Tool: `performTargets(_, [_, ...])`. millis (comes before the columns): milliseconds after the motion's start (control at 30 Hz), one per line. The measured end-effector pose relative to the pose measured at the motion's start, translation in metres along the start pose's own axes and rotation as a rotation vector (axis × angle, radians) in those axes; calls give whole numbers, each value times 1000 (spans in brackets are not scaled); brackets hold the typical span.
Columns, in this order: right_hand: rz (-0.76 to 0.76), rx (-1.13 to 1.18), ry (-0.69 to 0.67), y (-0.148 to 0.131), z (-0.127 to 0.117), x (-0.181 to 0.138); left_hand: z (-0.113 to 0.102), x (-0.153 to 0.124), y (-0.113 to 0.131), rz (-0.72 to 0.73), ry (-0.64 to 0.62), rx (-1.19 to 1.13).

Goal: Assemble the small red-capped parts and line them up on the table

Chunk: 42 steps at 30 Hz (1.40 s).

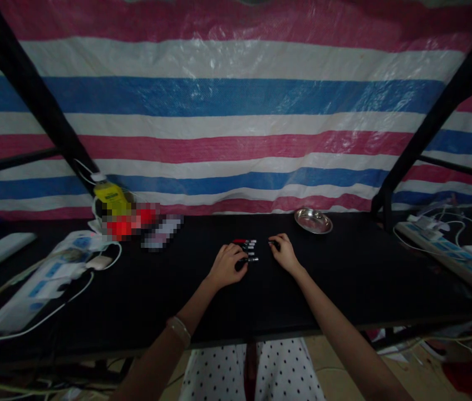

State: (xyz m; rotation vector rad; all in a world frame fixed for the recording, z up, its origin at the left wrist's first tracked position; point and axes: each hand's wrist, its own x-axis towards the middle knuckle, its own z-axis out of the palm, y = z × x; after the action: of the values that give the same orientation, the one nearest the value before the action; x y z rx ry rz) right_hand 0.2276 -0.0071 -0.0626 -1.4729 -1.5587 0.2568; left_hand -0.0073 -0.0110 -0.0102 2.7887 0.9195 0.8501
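Note:
Several small slim sticks with silvery ends lie side by side in a row on the black table; one is a red stick at the far end. Their exact kind is too small to make out. My left hand rests over their left ends, thumb and fingers curled around the nearest dark stick, whose silvery end points right. To the right of the row, my right hand pinches another small dark stick with a light tip, mostly hidden by the fingers.
A round metal dish stands behind my right hand. Leftward are a blurred phone-like item, a blurred red item, a yellow bottle and a power strip with cables. Another power strip lies right. A striped sheet hangs behind.

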Motion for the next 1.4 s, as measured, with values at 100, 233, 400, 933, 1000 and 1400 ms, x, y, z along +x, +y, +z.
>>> performTargets(100, [-31, -42, 10, -1, 0, -2, -2, 0, 1, 3, 18, -9])
performTargets(233, [-47, -69, -1, -3, -1, -3, 0, -1, -1, 1, 30, -2])
performTargets(400, [-72, -101, 7, -11, -4, -4, 3, -1, -3, 0, 27, 19])
performTargets(933, [-201, -36, -210, -37, 3, -12, 9, -1, -9, -37, 34, 4])
performTargets(1000, [-188, -31, -217, -35, 5, -11, 10, 0, -9, -42, 31, 18])
performTargets(1400, [-21, 289, -204, -40, 6, -10, 12, -1, -10, -199, 254, 77])
